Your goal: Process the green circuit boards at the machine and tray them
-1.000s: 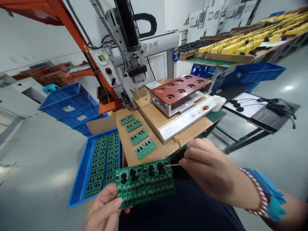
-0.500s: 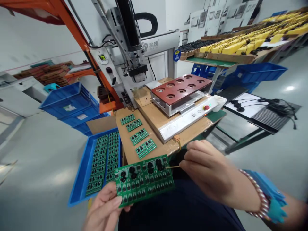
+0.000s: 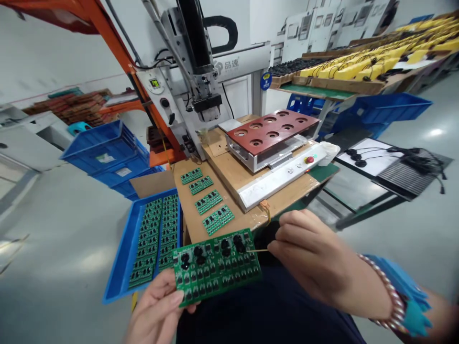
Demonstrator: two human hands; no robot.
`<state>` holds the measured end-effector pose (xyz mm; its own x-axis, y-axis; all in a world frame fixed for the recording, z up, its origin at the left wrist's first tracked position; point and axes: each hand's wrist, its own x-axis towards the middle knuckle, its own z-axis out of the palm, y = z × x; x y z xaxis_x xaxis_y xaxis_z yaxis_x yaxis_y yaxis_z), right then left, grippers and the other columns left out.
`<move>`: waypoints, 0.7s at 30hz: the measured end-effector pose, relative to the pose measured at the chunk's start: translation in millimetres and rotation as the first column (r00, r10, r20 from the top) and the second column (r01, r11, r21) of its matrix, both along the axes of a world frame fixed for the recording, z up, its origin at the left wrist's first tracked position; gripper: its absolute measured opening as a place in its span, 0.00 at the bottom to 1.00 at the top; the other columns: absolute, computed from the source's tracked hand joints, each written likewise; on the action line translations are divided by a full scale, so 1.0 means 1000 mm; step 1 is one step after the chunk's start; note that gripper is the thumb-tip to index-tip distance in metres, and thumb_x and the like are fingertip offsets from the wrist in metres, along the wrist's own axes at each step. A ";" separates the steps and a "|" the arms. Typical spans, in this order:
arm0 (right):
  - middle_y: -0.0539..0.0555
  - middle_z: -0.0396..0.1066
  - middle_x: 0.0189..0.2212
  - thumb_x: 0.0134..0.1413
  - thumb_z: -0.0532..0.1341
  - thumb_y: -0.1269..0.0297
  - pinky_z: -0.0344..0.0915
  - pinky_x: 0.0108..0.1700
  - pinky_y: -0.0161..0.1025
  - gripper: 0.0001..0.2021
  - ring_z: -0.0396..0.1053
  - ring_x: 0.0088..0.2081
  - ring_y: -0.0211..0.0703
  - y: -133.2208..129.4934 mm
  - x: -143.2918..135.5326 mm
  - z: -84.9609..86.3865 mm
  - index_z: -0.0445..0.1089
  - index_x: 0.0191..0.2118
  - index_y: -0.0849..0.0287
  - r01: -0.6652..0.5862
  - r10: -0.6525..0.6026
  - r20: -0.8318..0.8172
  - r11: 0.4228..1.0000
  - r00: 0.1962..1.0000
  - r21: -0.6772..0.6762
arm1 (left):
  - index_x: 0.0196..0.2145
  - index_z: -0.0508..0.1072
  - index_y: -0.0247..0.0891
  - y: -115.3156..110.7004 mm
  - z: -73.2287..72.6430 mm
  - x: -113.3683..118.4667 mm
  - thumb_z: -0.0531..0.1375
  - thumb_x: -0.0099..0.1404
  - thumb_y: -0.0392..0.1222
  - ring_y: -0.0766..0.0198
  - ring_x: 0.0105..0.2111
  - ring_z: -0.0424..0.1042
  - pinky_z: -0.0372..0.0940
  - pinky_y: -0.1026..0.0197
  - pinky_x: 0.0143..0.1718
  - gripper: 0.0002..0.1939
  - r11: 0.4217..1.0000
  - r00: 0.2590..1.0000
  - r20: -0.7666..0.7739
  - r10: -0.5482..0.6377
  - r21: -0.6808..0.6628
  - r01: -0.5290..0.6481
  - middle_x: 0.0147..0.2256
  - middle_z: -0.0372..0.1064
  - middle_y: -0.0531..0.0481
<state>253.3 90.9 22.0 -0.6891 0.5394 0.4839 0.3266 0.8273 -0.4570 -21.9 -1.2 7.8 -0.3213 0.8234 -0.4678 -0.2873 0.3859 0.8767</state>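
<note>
Bright, cool light here; glare patches on floor; shadow under desk; edges stretched, soft.

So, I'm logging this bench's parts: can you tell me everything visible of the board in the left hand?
The board is a flat green rectangle. Four lumpy, glossy black blobs sit along its far side; two rows of small dark parts run along the near side. Held in the air, it tilts toward the camera, right end higher in the picture. The left hand grips its left end, thumb on top. The stick in the right hand points at the rightmost blob; contact is unclear.
</note>
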 end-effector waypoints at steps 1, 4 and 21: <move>0.55 0.60 0.28 0.53 0.53 0.78 0.52 0.36 0.43 0.08 0.54 0.35 0.42 0.000 -0.001 0.000 0.68 0.36 0.67 0.002 -0.002 -0.007 1.000 1.000 0.009 | 0.26 0.77 0.37 0.000 -0.001 -0.001 0.66 0.45 0.38 0.61 0.23 0.68 0.64 0.64 0.21 0.07 1.000 1.000 0.001 -0.020 0.004 0.020 0.24 0.72 0.48; 0.55 0.60 0.27 0.53 0.53 0.78 0.52 0.36 0.43 0.08 0.54 0.34 0.42 0.000 -0.003 0.001 0.68 0.35 0.67 0.007 -0.007 -0.017 1.000 1.000 0.022 | 0.26 0.77 0.37 0.000 -0.002 -0.004 0.66 0.46 0.39 0.61 0.23 0.68 0.64 0.63 0.21 0.07 0.997 0.997 0.001 -0.077 0.022 0.077 0.24 0.72 0.47; 0.55 0.61 0.28 0.52 0.53 0.79 0.51 0.34 0.42 0.07 0.54 0.33 0.41 0.002 0.003 0.004 0.66 0.31 0.64 0.038 -0.038 0.023 0.999 0.999 -0.032 | 0.25 0.77 0.36 0.001 0.003 0.007 0.67 0.43 0.38 0.62 0.21 0.67 0.63 0.64 0.20 0.07 0.999 1.000 -0.006 0.031 0.016 -0.031 0.22 0.72 0.48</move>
